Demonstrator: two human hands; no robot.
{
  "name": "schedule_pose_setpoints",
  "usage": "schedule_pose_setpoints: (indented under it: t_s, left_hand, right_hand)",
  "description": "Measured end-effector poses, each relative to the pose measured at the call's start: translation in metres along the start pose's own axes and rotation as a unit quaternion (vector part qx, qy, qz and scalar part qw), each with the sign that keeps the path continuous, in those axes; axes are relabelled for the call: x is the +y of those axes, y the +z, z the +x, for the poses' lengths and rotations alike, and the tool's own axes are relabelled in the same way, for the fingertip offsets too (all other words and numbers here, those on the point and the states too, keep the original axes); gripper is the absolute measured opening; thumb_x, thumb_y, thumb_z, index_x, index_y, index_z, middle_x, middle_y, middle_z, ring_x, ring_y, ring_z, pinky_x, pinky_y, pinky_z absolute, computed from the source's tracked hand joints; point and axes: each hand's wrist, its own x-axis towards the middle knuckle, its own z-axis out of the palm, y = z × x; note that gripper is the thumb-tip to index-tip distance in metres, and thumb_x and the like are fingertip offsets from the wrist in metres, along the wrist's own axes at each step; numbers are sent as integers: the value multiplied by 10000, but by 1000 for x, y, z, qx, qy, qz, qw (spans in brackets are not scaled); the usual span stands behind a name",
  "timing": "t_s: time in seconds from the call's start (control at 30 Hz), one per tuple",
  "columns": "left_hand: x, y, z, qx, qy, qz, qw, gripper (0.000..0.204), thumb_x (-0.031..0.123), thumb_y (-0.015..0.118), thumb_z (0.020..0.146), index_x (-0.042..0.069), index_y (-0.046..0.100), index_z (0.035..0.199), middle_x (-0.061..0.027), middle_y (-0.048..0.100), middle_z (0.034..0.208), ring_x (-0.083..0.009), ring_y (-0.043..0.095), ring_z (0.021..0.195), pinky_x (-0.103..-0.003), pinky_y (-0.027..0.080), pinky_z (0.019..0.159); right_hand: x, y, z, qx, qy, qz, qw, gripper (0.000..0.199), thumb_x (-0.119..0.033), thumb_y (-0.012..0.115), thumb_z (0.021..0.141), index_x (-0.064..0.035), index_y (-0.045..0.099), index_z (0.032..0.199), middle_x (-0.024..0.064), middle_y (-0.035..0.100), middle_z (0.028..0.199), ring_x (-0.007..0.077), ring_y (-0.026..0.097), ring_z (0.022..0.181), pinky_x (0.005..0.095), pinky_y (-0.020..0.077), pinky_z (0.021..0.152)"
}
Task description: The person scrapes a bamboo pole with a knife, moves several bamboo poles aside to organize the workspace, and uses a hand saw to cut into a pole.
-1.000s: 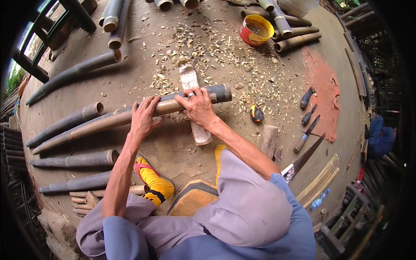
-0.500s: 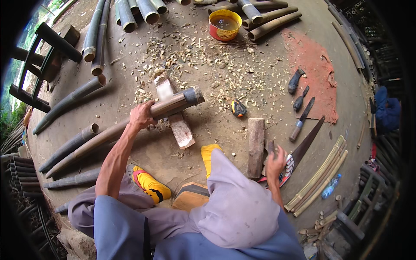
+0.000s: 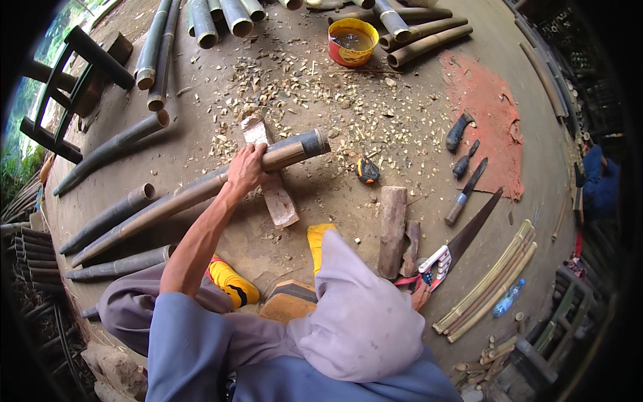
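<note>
My left hand (image 3: pixel 246 167) is wrapped over a long bamboo pole (image 3: pixel 177 199), part dark and part brown. Its far end rests across a pale, roughly hewn wooden block (image 3: pixel 278 199) on the ground; the rest slants down to the left. Beside my raised knee, my right hand (image 3: pixel 420 295) is low by the red and white handle of a hand saw (image 3: pixel 471 228). The knee and the handle partly cover this hand, so its grip is unclear. Left of the saw are a thick wooden billet (image 3: pixel 392 234) and a smaller dark wood piece (image 3: pixel 411 249).
A tape measure (image 3: pixel 367 169) lies among pale chips. A knife (image 3: pixel 467 191) and two dark-handled tools, one a stubby tool (image 3: pixel 459 130), lie by a red cloth (image 3: pixel 487 120). Farther off stands a yellow-red bucket (image 3: pixel 353 41) of liquid. Split bamboo strips (image 3: pixel 492 285) and a bottle (image 3: pixel 509 298) lie right.
My left hand has moved along the pole toward its far end. The pole has shifted right and shows more dark surface. My right hand has dropped from the small wood piece to below the saw handle.
</note>
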Motion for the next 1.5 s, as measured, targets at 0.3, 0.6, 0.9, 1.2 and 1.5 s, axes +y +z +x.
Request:
schedule_pose_setpoints:
  t_s: [0.3, 0.6, 0.9, 1.2, 1.5]
  left_hand:
    - [38, 5, 28, 8, 50, -40, 998, 790, 425, 829, 642, 107, 496, 1285, -128, 626, 1120, -309, 593, 1061, -423, 477, 901]
    - [33, 3, 35, 2, 57, -109, 992, 615, 372, 830, 619, 68, 605, 1105, -144, 672, 970, -353, 648, 894, -445, 511, 802]
    - [38, -2, 35, 20, 64, -93, 993, 623, 416, 844, 613, 78, 616, 1084, -125, 684, 999, -332, 659, 925, -430, 523, 807]
    - [36, 3, 34, 11, 58, -63, 996, 642, 419, 837, 641, 89, 583, 1129, -115, 667, 1032, -321, 652, 962, -434, 523, 808]
    - [37, 9, 37, 1, 80, -66, 995, 667, 437, 828, 655, 80, 549, 1145, -126, 651, 1010, -317, 641, 981, -427, 519, 822]
  right_hand:
    - [13, -13, 49, -48, -12, 6, 999, 539, -16, 623, 708, -27, 527, 1238, 240, 584, 1134, 386, 557, 1101, 476, 444, 931]
    - [41, -70, 65, 220, 121, 183, 950, 497, -165, 655, 856, 117, 486, 1229, 274, 617, 1080, 373, 616, 897, 425, 507, 779]
    - [-189, -145, 22, 147, -140, 457, 866, 492, -44, 571, 839, 122, 405, 1271, 72, 538, 726, 101, 485, 480, 246, 382, 428]
    - [-271, -58, -7, -114, -321, 422, 840, 533, -10, 649, 779, 121, 501, 1274, 249, 633, 1173, 315, 704, 924, 354, 565, 780]
    - [-248, -62, -6, -143, -345, 392, 841, 539, -16, 629, 754, 115, 511, 1263, 250, 641, 1148, 315, 702, 937, 357, 563, 781]
